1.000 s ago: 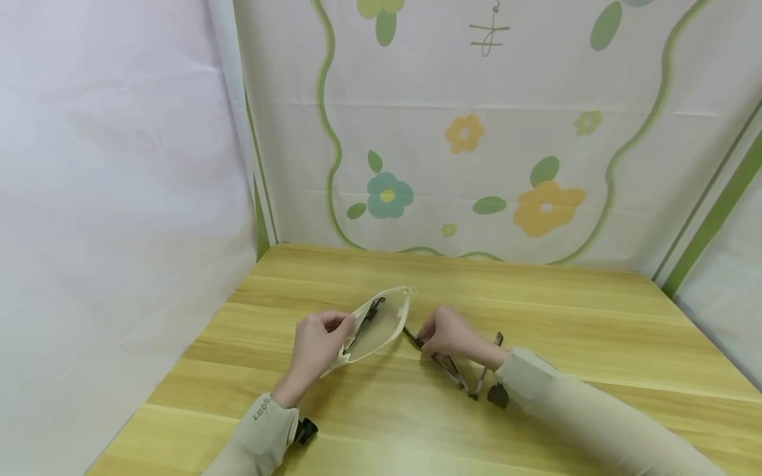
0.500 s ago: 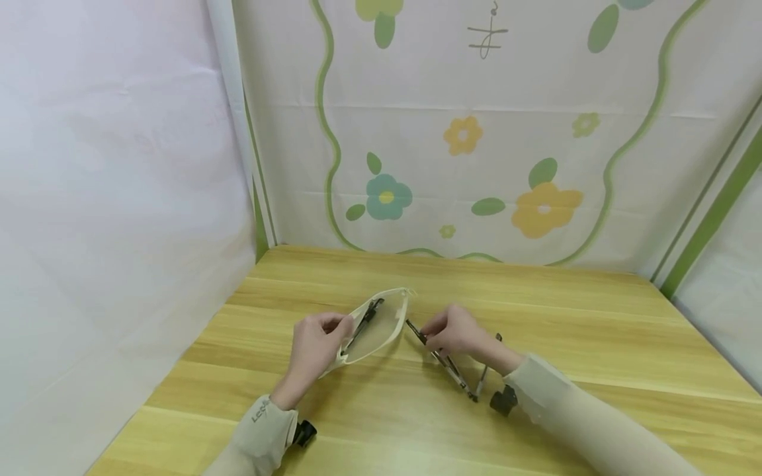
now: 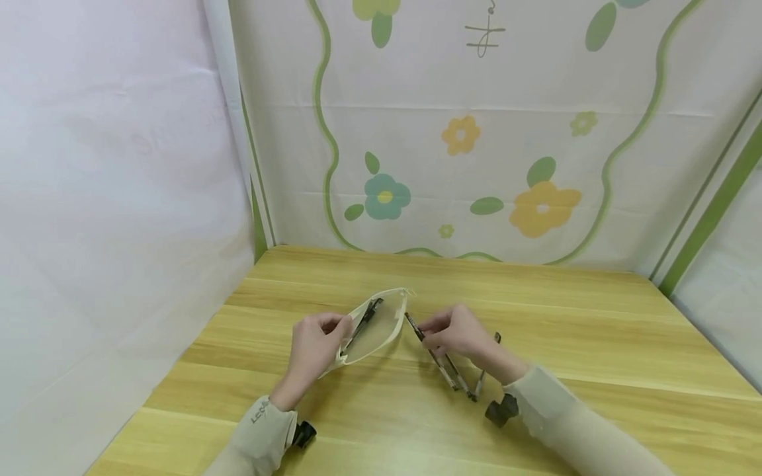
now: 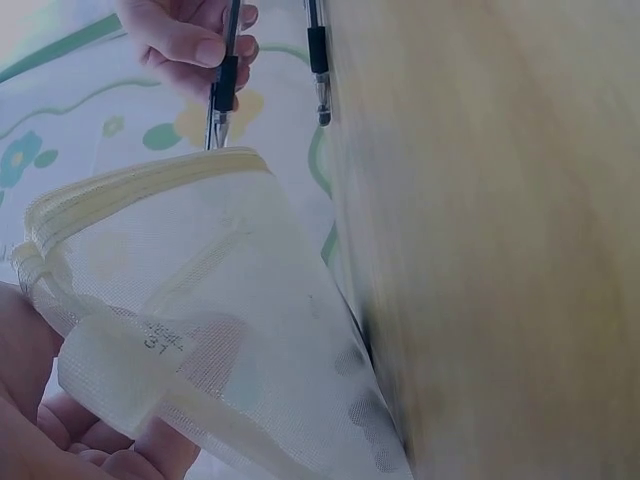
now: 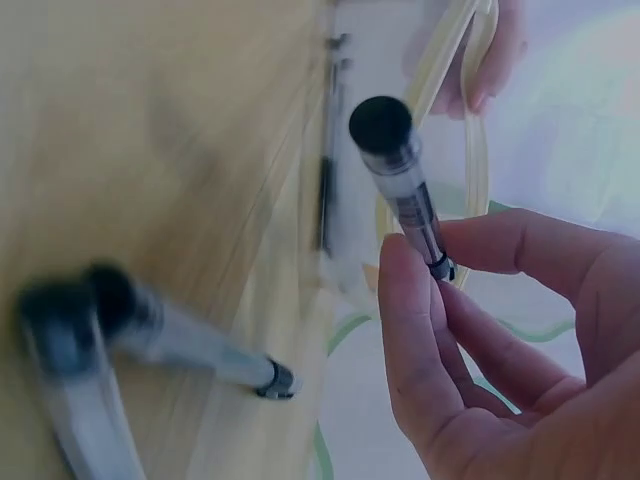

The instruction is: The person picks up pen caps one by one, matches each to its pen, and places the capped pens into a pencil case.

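My left hand (image 3: 317,345) grips the near-left edge of a cream mesh zip pouch (image 3: 388,338), its mouth spread apart. Inside it lies a dark gel pen (image 3: 364,324) along the left wall, perhaps with others behind it. With thumb and fingers my right hand (image 3: 463,336) pinches a clear-barrelled black gel pen (image 5: 408,195), just right of the pouch. The tip end points toward the pouch mouth; in the left wrist view it overlaps the zipped rim (image 4: 150,185). Two more gel pens lie on the table below the right hand, one pen (image 5: 190,340) beside another pen (image 5: 75,370).
The wooden table (image 3: 333,423) reaches back to a white cloth backdrop (image 3: 417,165) printed with flowers. Another white cloth (image 3: 125,198) hangs along the left side. Dark camera mounts (image 3: 502,410) sit under both wrists.
The right hand has lifted its pen from beside the other pens and raised the tip slightly toward the pouch. The left hand and pouch have hardly moved.
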### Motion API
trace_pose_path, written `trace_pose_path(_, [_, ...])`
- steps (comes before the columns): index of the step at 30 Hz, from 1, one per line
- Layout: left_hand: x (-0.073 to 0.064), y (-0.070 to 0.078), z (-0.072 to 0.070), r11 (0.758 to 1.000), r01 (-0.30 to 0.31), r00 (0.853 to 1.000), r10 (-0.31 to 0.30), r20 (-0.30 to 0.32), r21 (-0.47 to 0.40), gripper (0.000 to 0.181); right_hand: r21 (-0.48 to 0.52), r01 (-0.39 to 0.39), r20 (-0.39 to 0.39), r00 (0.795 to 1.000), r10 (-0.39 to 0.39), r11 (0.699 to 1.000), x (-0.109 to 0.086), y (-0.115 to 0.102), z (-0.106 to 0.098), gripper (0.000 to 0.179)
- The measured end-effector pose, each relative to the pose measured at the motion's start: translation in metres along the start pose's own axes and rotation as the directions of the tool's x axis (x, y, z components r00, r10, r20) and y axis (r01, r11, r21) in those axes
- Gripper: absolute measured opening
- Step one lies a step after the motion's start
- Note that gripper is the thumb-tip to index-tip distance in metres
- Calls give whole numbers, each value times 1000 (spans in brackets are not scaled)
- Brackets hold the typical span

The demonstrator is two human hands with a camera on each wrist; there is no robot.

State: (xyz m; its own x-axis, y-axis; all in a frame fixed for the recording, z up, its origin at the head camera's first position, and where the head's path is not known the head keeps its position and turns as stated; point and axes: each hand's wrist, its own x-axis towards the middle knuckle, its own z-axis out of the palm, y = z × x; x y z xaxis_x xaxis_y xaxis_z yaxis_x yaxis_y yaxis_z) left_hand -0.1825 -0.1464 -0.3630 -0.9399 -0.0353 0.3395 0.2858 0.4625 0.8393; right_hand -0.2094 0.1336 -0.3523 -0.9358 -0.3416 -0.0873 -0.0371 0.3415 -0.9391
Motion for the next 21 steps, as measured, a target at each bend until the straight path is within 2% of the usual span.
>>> trace_pose_path(6, [0, -1, 0, 1000, 2, 1000, -2, 2, 3, 12, 159, -22, -25, 999, 27, 987, -3, -3, 9, 29])
trace_pose_path(12, [0, -1, 1, 1000, -7, 1000, 6, 9, 14, 12, 384, -53, -20, 998, 66, 922, 0, -10, 24, 32])
trace_pose_path(17, [-1, 0, 2, 1000, 2, 1000, -2, 13, 5, 10, 485, -65, -17, 996, 84, 872, 5, -15, 38, 34])
trace_pose_path(21, [-1, 2, 4, 1000, 7, 1000, -7, 17, -7, 8, 536, -107, -3, 992, 128, 838, 8, -16, 46, 35])
